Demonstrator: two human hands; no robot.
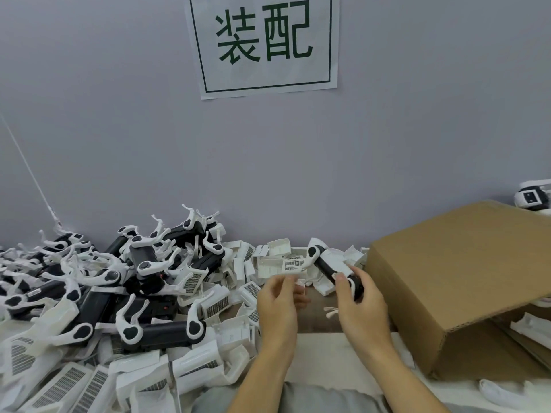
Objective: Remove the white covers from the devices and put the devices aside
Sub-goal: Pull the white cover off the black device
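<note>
left hand (278, 299) pinches white cover (293, 265) | right hand (356, 296) grips device (331, 266) – cardboard box (465, 281) beside

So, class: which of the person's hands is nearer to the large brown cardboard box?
Right. The right hand, gripping a black device, sits just beside the large brown cardboard box. The left hand, holding a white cover, is farther left.

Two hands: left hand (278, 305), right hand (359, 302). One cardboard box (465, 281), one wall sign (264, 43). Devices (167, 330) and white covers (68, 386): too many to count.
</note>
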